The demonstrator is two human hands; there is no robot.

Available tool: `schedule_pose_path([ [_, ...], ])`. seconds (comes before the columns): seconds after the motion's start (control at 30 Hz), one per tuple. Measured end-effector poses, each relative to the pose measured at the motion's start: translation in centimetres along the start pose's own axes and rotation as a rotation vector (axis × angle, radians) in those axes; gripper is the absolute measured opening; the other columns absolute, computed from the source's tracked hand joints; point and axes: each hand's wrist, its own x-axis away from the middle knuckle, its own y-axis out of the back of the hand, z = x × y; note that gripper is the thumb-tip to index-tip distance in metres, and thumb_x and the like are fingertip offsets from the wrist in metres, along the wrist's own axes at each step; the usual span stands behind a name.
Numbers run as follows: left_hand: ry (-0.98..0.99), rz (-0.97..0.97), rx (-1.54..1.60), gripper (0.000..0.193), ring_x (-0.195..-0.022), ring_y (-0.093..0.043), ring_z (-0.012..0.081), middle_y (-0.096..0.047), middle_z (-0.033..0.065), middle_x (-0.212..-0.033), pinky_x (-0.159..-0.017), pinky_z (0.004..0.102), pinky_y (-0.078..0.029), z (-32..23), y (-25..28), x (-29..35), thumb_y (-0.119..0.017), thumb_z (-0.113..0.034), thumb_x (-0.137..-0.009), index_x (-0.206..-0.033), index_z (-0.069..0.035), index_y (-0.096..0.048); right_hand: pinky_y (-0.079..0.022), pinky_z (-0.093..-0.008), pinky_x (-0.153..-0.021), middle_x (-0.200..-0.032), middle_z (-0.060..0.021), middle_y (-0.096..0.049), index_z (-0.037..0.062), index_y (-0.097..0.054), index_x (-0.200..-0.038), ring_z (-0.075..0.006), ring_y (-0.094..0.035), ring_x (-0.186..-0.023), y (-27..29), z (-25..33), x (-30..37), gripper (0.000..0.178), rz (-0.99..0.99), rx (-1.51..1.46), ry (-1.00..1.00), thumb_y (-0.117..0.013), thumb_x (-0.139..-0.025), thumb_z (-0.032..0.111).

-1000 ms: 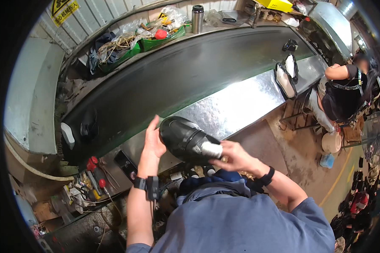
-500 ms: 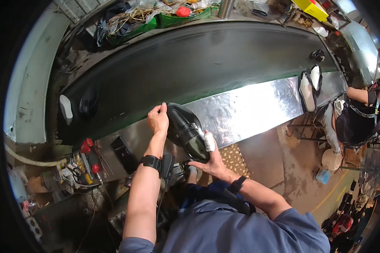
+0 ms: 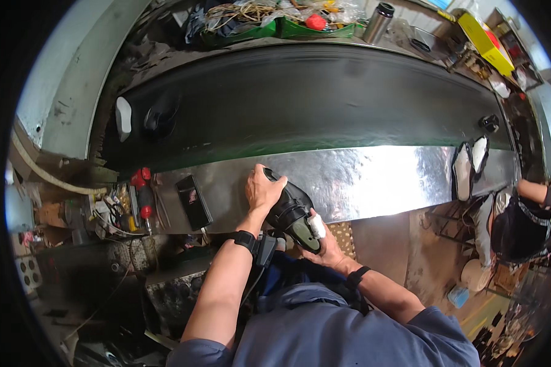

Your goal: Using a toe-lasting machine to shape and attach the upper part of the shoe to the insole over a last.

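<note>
Holding a black strap shoe (image 3: 291, 210) between two bare hands, the person works at the front edge of a shiny metal ledge (image 3: 361, 183). The left hand (image 3: 265, 188) is closed around the far end of the shoe, its thumb lying across the upper. The right hand (image 3: 329, 249) cups the near end, and a white wrap (image 3: 316, 226) covers one finger, which presses against the shoe's side. The shoe tilts, its far end pointing up and left over the ledge and its near end, with a dull green surface showing in the opening, toward the person's body. A dark band (image 3: 245, 241) circles the left wrist and another (image 3: 357, 277) the right.

Left of the hands, a black phone-like device (image 3: 193, 202) lies on the ledge, and beyond it are red-handled tools (image 3: 145, 199). Past the ledge runs a wide dark conveyor belt (image 3: 300, 98), bearing a white insole-shaped piece (image 3: 123, 118) and, just beside it, a glossy black shoe (image 3: 158, 117) at the left. A pair of black shoes with pale insides (image 3: 463, 168) rests toward the right end. Behind the belt stands a steel flask (image 3: 379, 23); a co-worker (image 3: 532, 229) sits at far right.
</note>
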Motion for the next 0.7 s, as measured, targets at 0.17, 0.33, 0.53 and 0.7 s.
schedule_pose_path([
  [0.17, 0.058, -0.052, 0.143, 0.047, -0.1, -0.067, 0.0397, -0.071, 0.0215, -0.1, -0.089, 0.048, -0.052, 1.6, -0.6, -1.3, -0.079, -0.032, -0.07, -0.104, -0.003, -0.066, -0.03, -0.0373, -0.118, -0.16, -0.0203, -0.031, -0.0027, -0.021, -0.158, -0.0295, -0.038, -0.144, 0.1, -0.4, -0.9, 0.103, 0.049, -0.04, 0.019, -0.083, -0.078, 0.014],
  [0.33, 0.138, -0.146, 0.222, 0.043, -0.09, -0.07, 0.037, -0.072, 0.0198, -0.094, -0.083, 0.0457, -0.054, 2.5, 1.7, 1.1, -0.078, -0.03, -0.069, -0.1, -0.003, -0.067, -0.024, -0.0442, -0.122, -0.163, -0.0273, -0.023, -0.001, -0.024, -0.157, -0.0381, -0.028, -0.151, 1.2, 1.6, -0.8, 0.1, 0.067, -0.107, 0.06, -0.081, -0.078, 0.02],
  [0.53, 0.17, -0.324, 0.492, 0.035, -0.077, -0.068, 0.0238, -0.07, 0.0104, -0.082, -0.074, 0.0369, -0.054, 3.3, 10.4, 7.9, -0.078, -0.026, -0.068, -0.094, -0.005, -0.067, -0.035, -0.0364, -0.117, -0.159, -0.0179, -0.035, -0.0009, -0.004, -0.16, -0.0302, -0.041, -0.143, 3.1, 9.6, -8.5, 0.099, 0.443, -0.734, -0.837, -0.069, -0.098, 0.039],
  [0.7, 0.18, -0.645, 0.552, 0.036, -0.078, -0.068, 0.0229, -0.068, 0.011, -0.079, -0.075, 0.0372, -0.054, 9.5, 17.9, 16.3, -0.078, -0.028, -0.069, -0.094, -0.006, -0.066, -0.055, -0.035, -0.095, -0.117, -0.0154, -0.069, 0.002, -0.057, -0.136, -0.0237, -0.069, -0.107, -4.5, 18.7, -8.7, 0.052, 0.633, -0.783, -0.836, -0.053, -0.103, 0.041],
])
